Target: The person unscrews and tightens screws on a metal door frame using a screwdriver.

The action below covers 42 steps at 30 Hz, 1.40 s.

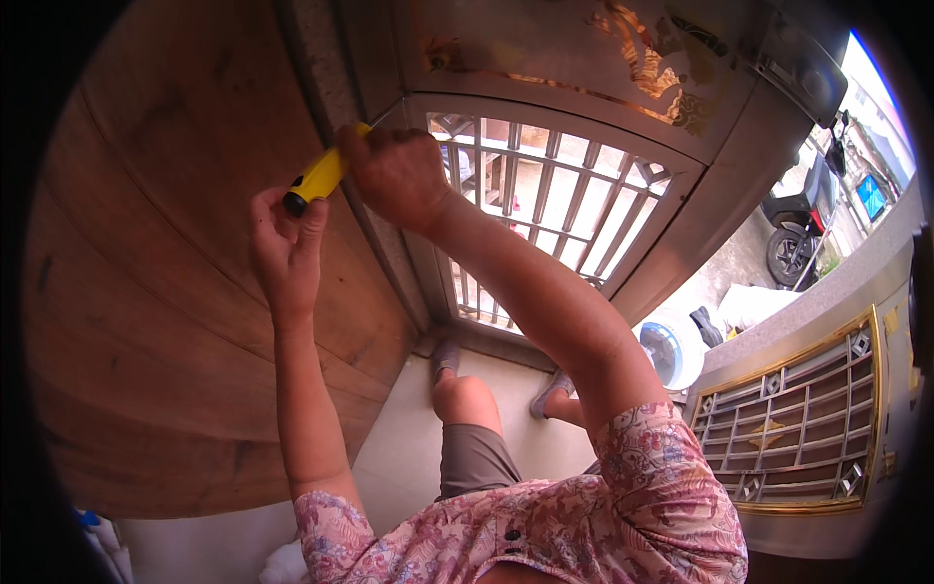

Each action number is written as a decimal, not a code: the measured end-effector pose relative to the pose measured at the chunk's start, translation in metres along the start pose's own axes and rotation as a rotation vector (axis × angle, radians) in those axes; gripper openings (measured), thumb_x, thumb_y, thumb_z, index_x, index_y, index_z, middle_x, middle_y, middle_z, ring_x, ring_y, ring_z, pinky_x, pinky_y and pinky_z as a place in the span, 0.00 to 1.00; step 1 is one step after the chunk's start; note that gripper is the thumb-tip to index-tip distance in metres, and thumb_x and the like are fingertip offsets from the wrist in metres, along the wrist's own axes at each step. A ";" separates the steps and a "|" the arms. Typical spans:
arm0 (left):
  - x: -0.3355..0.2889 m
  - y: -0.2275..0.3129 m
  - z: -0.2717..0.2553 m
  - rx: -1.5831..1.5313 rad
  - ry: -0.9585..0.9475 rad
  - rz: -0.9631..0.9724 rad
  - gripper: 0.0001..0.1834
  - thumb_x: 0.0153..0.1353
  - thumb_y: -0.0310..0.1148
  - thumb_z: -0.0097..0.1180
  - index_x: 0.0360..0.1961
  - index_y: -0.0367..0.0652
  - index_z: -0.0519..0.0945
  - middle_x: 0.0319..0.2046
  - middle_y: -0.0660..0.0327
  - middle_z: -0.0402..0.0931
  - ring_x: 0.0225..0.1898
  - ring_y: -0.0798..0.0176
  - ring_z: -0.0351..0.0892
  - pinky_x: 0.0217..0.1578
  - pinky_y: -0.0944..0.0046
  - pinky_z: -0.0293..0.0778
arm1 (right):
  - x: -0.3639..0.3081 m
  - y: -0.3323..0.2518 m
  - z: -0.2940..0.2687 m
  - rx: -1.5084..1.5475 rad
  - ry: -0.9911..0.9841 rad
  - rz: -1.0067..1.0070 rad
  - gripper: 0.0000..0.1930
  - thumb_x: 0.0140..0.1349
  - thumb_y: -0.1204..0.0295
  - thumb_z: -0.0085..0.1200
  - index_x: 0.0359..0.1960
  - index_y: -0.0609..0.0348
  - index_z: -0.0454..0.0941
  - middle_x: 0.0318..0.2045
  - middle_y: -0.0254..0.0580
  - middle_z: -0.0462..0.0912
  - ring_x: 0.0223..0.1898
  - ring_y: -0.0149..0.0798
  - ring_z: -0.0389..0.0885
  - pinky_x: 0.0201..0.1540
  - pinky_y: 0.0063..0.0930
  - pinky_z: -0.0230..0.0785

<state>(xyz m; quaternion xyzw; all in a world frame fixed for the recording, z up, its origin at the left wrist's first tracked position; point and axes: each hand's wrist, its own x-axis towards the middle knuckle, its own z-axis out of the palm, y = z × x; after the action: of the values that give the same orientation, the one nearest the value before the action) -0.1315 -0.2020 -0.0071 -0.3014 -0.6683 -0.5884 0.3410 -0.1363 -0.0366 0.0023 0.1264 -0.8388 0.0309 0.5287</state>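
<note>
A screwdriver with a yellow handle [321,178] and a black butt end slants up to the right, held in both my hands. My left hand [285,234] pinches the butt end between thumb and fingers. Closer to the shaft, my right hand [399,173] is closed round the front of the handle. The thin metal shaft [391,112] reaches the edge of the metal door [555,92]; whether its tip sits in a screw is too small to tell.
Brown wooden panelling [185,282] rises close on my left. The door's barred opening [545,185] is ahead of me. To the right stand a second metal door leaf with a gold-edged grille [788,419] and a whitish round tub [673,350]. A scooter [793,234] is parked outside.
</note>
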 end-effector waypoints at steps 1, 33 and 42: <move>0.001 -0.003 -0.006 -0.089 -0.123 -0.166 0.11 0.59 0.32 0.59 0.33 0.36 0.72 0.27 0.67 0.68 0.27 0.72 0.67 0.29 0.70 0.66 | 0.000 -0.001 0.000 0.002 -0.002 -0.002 0.13 0.51 0.68 0.56 0.38 0.55 0.72 0.18 0.41 0.77 0.19 0.43 0.79 0.18 0.35 0.68; 0.012 0.037 0.010 0.345 -0.210 0.406 0.16 0.55 0.26 0.58 0.47 0.39 0.74 0.34 0.58 0.72 0.33 0.58 0.77 0.30 0.62 0.72 | 0.002 0.009 -0.017 -0.001 0.115 0.030 0.16 0.46 0.66 0.60 0.39 0.50 0.75 0.21 0.37 0.76 0.21 0.41 0.79 0.20 0.33 0.68; 0.009 0.036 0.006 0.612 -0.285 0.464 0.24 0.49 0.27 0.62 0.50 0.43 0.73 0.39 0.57 0.71 0.38 0.51 0.77 0.32 0.57 0.73 | -0.004 0.005 -0.011 -0.017 0.098 0.053 0.17 0.48 0.69 0.58 0.42 0.49 0.75 0.23 0.40 0.77 0.21 0.42 0.79 0.20 0.34 0.69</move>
<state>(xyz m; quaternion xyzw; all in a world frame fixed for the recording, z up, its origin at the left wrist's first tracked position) -0.1089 -0.1912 0.0205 -0.4071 -0.7674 -0.2222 0.4427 -0.1261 -0.0291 0.0044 0.0981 -0.8152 0.0438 0.5692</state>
